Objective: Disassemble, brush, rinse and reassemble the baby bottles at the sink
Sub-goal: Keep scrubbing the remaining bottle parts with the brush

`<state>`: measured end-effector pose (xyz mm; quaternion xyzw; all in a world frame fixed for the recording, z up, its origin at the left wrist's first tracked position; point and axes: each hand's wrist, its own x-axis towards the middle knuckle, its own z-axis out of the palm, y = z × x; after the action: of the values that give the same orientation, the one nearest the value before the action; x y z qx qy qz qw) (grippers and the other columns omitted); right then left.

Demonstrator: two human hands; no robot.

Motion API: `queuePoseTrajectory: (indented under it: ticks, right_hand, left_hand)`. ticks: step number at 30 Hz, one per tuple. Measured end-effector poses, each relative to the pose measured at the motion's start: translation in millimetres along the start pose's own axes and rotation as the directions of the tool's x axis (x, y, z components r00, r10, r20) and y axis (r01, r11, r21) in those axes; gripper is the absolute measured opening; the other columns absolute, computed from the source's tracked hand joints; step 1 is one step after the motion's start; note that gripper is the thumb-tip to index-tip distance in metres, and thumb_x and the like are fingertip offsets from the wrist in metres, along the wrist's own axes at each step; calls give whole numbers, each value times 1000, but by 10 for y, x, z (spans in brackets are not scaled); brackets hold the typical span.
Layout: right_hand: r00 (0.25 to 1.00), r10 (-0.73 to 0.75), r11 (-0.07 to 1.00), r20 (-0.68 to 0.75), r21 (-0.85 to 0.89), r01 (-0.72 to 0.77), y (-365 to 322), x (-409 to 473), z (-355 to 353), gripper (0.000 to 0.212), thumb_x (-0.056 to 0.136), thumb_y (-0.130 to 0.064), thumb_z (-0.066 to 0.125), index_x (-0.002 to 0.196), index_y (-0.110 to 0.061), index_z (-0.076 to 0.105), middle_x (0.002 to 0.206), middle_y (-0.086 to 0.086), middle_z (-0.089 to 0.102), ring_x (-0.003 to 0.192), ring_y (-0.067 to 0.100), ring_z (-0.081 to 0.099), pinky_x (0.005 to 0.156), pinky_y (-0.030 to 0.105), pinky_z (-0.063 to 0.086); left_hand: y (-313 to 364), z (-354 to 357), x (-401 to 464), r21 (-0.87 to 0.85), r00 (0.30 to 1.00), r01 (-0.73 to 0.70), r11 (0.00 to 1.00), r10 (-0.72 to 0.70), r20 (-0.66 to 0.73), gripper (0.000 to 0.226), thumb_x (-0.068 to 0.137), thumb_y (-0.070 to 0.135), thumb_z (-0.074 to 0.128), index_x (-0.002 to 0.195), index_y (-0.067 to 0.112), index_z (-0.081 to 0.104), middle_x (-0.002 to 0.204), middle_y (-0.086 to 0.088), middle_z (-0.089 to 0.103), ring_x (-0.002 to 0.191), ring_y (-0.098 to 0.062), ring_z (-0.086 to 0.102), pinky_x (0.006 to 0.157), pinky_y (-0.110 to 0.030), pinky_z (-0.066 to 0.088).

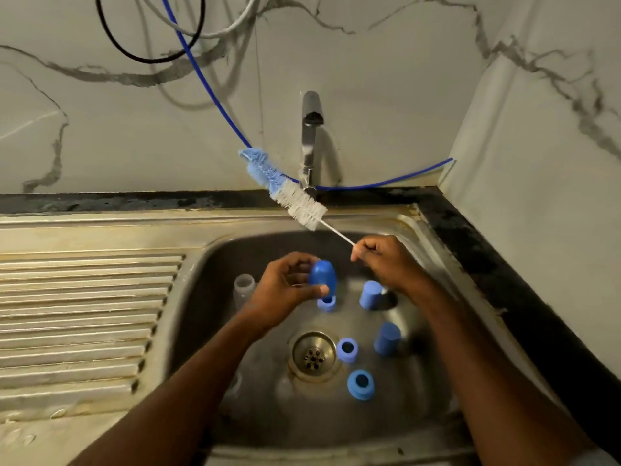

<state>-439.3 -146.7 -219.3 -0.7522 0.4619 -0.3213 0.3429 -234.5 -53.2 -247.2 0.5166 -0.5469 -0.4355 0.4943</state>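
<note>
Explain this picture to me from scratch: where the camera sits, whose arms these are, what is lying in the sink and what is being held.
There is no machine here. The single picture comes from a camera worn on a person's head, looking forward and down, so the two arms reaching in from below are that person's own.

The left hand holds a dark blue bottle cap over the sink. The right hand grips the thin wire handle of a bottle brush, whose blue and white bristles point up towards the tap.

In the basin lie loose bottle parts: two light blue caps, three blue screw rings and a clear bottle near the left wall. The round drain sits in the middle. No water is visibly running. A ribbed draining board lies to the left.
</note>
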Motion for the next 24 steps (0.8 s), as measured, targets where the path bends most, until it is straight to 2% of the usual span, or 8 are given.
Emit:
queuePoseTrajectory:
  ticks: [2, 4, 7, 11, 17, 21, 24]
  right_hand:
    - [992, 99, 995, 79, -2, -99, 21, -60, -132, 24, 98, -6, 56, 80, -12, 70, 63, -9, 60, 50, -3, 52, 47, 9, 36]
    - [965, 199, 980, 167, -18, -199, 68, -107, -230, 22, 99, -11, 55, 84, -13, 71, 53, -10, 52, 40, -1, 43, 38, 13, 31]
    - [933, 262, 961, 245, 21, -276, 107, -168, -325, 23, 101, -18, 51, 91, -15, 71, 56, -4, 44, 40, 4, 33, 38, 16, 23]
    - [912, 255, 916, 321, 221, -334, 120, -203, -395, 20, 103, -15, 51, 103, -7, 70, 60, -3, 44, 43, 6, 28, 39, 17, 19]
    - [889, 276, 895, 366, 239, -376, 174, -205, -434, 22, 101, -10, 51, 112, -1, 68, 63, 0, 44, 44, 6, 28, 38, 18, 21]
    - [881, 280, 891, 381, 239, -386, 171, -198, -413, 23, 101, -8, 49, 113, -3, 69, 63, 0, 45, 44, 7, 30, 38, 18, 21]
    - [881, 281, 869, 380, 288, -401, 185, -187, -374, 29, 97, -1, 46, 112, -2, 70, 67, 4, 49, 48, 8, 35, 38, 19, 22]
  left_hand:
    - [-56, 251, -45, 177, 992, -78, 981, 59, 109, 48, 72, 11, 89, 114, 17, 69, 109, 3, 69, 100, -8, 65, 86, -20, 53]
    - [-124, 496, -65, 261, 980, -146, 954, 103, 171, 49, 70, 12, 91, 113, 16, 68, 106, 7, 66, 90, 0, 59, 78, -11, 46]
    - [-283, 854, -28, 286, 938, -212, 935, 113, 327, 48, 69, 14, 91, 111, 15, 68, 102, 6, 67, 85, 0, 58, 81, -20, 48]
    - [-461, 1193, 7, 439, 856, -285, 852, 20, 516, 50, 70, 14, 85, 116, 17, 66, 109, 3, 67, 90, -18, 64, 86, -41, 55]
    - [-588, 1406, 10, 591, 738, -410, 695, -128, 663, 55, 76, 7, 81, 127, 13, 62, 113, -6, 67, 94, -22, 64, 85, -37, 53]
    - [-655, 1433, -37, 611, 714, -418, 673, -172, 678, 52, 77, 5, 81, 126, 9, 63, 121, -11, 67, 98, -27, 67, 85, -39, 54]
    - [-663, 1419, -55, 623, 717, -418, 661, -181, 673, 55, 76, 3, 81, 127, 6, 62, 120, -12, 67, 99, -27, 67, 82, -32, 53]
